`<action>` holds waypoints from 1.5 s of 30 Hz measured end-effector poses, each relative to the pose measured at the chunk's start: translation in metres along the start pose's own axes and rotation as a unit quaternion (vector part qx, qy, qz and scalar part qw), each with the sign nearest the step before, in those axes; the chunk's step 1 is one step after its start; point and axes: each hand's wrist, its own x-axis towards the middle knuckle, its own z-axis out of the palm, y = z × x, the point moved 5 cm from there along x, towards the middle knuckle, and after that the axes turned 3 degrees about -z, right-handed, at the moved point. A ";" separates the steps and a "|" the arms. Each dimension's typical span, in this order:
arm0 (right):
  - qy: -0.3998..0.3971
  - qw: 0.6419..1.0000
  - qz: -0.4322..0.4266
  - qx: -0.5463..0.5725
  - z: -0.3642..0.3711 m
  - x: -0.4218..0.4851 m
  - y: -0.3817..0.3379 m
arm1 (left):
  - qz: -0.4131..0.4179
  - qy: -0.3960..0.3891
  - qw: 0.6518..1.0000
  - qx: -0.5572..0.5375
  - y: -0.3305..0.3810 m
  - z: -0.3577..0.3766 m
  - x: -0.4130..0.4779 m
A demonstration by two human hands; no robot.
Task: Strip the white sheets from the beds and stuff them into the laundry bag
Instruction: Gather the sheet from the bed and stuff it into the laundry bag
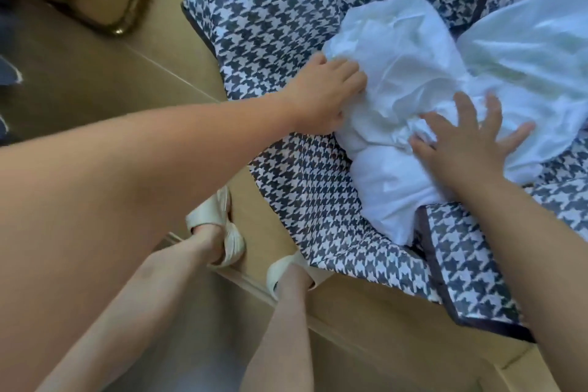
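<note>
Evidently mid-stuffing: left hand clutches the white sheet, right hand presses splayed; the loose end likely needs pushing into the laundry bag.

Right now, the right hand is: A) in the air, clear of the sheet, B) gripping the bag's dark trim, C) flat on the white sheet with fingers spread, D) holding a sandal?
C: the right hand presses with fingers spread on the white sheet, which is bunched on the houndstooth laundry bag.

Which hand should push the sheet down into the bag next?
Right, likely: the right hand lies spread flat atop the white sheet; the left hand only grips its side near the laundry bag wall.
</note>
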 end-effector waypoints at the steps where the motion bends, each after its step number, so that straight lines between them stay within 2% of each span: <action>1: 0.002 1.000 0.012 -0.001 -0.003 0.002 -0.008 | -0.013 -0.009 1.000 0.024 -0.006 0.004 0.003; 2: 0.015 1.000 0.020 -0.001 -0.008 0.003 -0.017 | -0.027 -0.021 0.999 0.032 -0.010 0.007 0.006; 4: 0.092 0.995 -0.006 0.024 -0.019 0.005 -0.040 | -0.034 -0.054 0.998 0.012 -0.014 0.014 0.013; 6: 0.184 0.976 -0.103 0.047 -0.029 0.005 -0.065 | -0.004 -0.097 0.995 -0.014 -0.013 0.019 0.017; 7: 0.190 0.970 -0.151 0.030 -0.029 0.006 -0.075 | 0.018 -0.109 0.994 -0.019 -0.015 0.020 0.019; 8: 0.161 0.971 -0.176 -0.007 -0.025 0.012 -0.081 | 0.045 -0.107 0.993 -0.021 -0.017 0.016 0.020; 10: 0.081 0.982 -0.154 -0.070 -0.014 0.028 -0.077 | 0.062 -0.057 0.996 -0.004 -0.030 0.001 0.026; 12: 0.046 0.988 -0.118 -0.091 -0.010 0.038 -0.073 | -0.014 -0.025 0.998 0.064 -0.052 -0.012 0.037; 13: 0.041 0.989 -0.115 -0.089 -0.011 0.040 -0.075 | -0.057 -0.035 0.992 0.103 -0.061 -0.015 0.041; 15: 0.032 0.988 -0.123 -0.083 -0.012 0.040 -0.083 | -0.089 -0.085 0.978 0.171 -0.068 -0.013 0.049; 19: 0.026 0.987 -0.134 -0.079 -0.011 0.033 -0.093 | -0.143 -0.156 0.954 0.211 -0.083 -0.003 0.050; 21: 0.026 0.987 -0.136 -0.079 -0.012 0.029 -0.096 | -0.165 -0.145 0.955 0.199 -0.093 -0.004 0.039; 27: 0.004 0.990 -0.121 -0.070 -0.017 0.028 -0.105 | -0.126 -0.067 0.976 0.164 -0.100 -0.003 0.030; 34: -0.011 0.988 -0.129 -0.088 -0.022 0.030 -0.102 | -0.192 -0.142 0.964 0.118 -0.107 0.015 0.044; 37: -0.023 0.989 -0.124 -0.080 -0.022 0.028 -0.102 | -0.176 -0.091 0.975 0.097 -0.107 0.012 0.044; 41: -0.039 0.992 -0.107 -0.055 -0.027 0.024 -0.107 | -0.132 -0.097 0.980 0.110 -0.098 0.023 0.033; 45: -0.037 0.993 -0.100 -0.047 -0.028 0.028 -0.112 | -0.164 -0.091 0.978 0.087 -0.105 0.018 0.027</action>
